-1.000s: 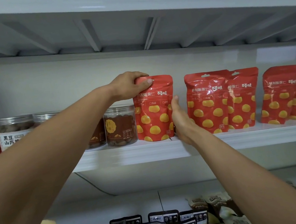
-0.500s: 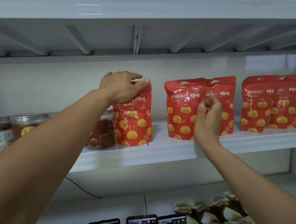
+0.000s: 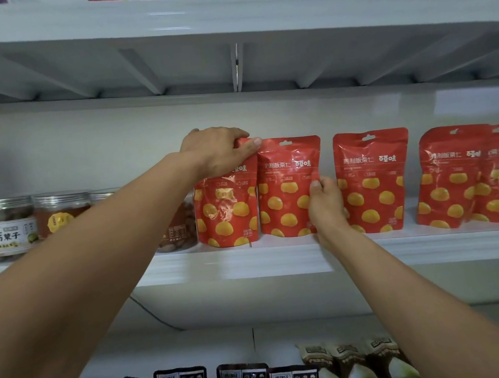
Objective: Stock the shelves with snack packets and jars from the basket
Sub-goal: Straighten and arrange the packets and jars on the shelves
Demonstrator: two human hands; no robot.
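The right hand (image 3: 325,205) had just drawn 1 red chestnut pouch (image 3: 287,189) off its neighbour pouch (image 3: 373,183) to stand against the leftmost pouch (image 3: 229,211) on the middle shelf (image 3: 252,259), tidying the row. It pinched that pouch's right edge; the left hand (image 3: 220,152) gripped the leftmost pouch's top.

The white middle shelf (image 3: 252,262) carries jars (image 3: 9,229) at left — then red snack packets (image 3: 373,183) standing upright (yellow-dotted).

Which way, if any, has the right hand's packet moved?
Yes, leftward: the red packet in the right hand has left its right neighbour and now stands against the leftmost packet under the left hand.
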